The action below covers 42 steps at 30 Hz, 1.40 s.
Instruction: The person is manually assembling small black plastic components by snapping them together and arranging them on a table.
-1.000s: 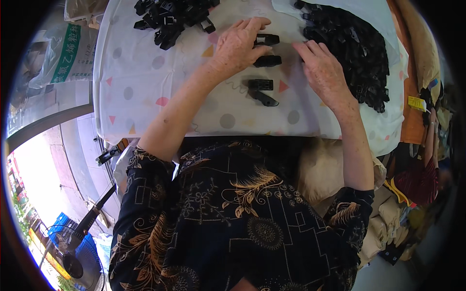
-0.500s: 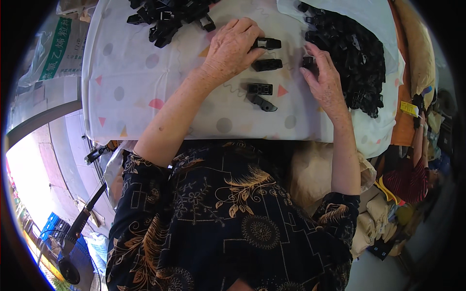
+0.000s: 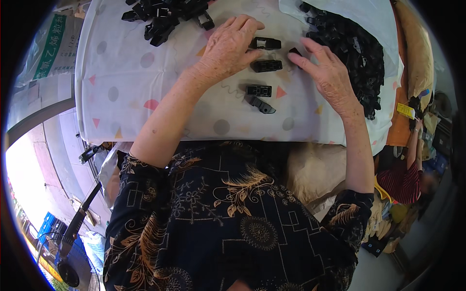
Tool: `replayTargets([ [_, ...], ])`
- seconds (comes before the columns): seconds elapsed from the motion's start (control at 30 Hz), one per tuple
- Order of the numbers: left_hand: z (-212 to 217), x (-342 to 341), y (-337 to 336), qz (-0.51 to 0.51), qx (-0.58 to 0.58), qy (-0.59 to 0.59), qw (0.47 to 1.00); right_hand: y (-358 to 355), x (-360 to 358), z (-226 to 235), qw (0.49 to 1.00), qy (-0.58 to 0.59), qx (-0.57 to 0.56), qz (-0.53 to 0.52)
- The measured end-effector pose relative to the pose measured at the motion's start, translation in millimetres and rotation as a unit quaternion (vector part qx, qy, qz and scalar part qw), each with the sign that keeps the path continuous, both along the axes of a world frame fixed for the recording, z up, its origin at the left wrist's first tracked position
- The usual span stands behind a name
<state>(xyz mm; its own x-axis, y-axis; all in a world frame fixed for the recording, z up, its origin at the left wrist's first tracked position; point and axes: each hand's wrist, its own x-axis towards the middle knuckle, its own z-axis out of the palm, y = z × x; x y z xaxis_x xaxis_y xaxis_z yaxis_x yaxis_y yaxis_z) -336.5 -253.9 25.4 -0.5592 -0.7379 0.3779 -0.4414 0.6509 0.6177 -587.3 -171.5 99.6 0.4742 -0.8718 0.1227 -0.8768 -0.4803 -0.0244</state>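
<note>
My left hand (image 3: pixel 227 47) lies flat on the dotted white cloth (image 3: pixel 145 82), its fingertips touching two black plastic clips, one (image 3: pixel 264 43) above the other (image 3: pixel 266 65). My right hand (image 3: pixel 326 72) pinches a small black plastic piece (image 3: pixel 294 50) between thumb and forefinger, just left of a big heap of black parts (image 3: pixel 352 46). Two more black clips (image 3: pixel 258 90) (image 3: pixel 262 105) lie on the cloth between my hands, nearer to me.
A second heap of black parts (image 3: pixel 165 14) sits at the far left of the cloth. Another person in a red striped garment (image 3: pixel 404 180) is low at the right. Bags and clutter line the right side; a fan (image 3: pixel 65 262) stands at lower left.
My right hand has come back left from the big heap with a small black piece. My left hand has stayed by the upper clips.
</note>
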Motion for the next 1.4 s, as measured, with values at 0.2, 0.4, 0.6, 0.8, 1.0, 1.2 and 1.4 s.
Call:
replayTargets([
  [0.2,-1,4,-1,-0.028,-0.004,-0.010,1.000,-10,-1,-6,0.998,-0.012,0.052,0.045],
  [0.4,-1,1,1,-0.022,-0.001,-0.016,1.000,-20,43,-19,0.975,-0.219,-0.027,-0.016],
  [0.6,-1,-1,2,-0.024,0.009,-0.008,1.000,-28,41,-33,0.993,-0.087,-0.069,0.047],
  [0.8,0,0,0,-0.026,0.000,-0.014,1.000,-18,42,-44,0.993,-0.080,-0.083,0.030],
  [1.0,-3,2,-8,-0.032,-0.015,-0.022,0.999,-16,45,-58,0.994,-0.069,-0.081,0.024],
  [1.2,-1,21,22,-0.070,-0.039,-0.078,0.994,18,53,-46,0.992,-0.119,-0.005,0.030],
  [1.4,13,59,12,0.023,-0.125,-0.089,0.988,4,7,-26,0.982,-0.137,-0.109,-0.076],
])
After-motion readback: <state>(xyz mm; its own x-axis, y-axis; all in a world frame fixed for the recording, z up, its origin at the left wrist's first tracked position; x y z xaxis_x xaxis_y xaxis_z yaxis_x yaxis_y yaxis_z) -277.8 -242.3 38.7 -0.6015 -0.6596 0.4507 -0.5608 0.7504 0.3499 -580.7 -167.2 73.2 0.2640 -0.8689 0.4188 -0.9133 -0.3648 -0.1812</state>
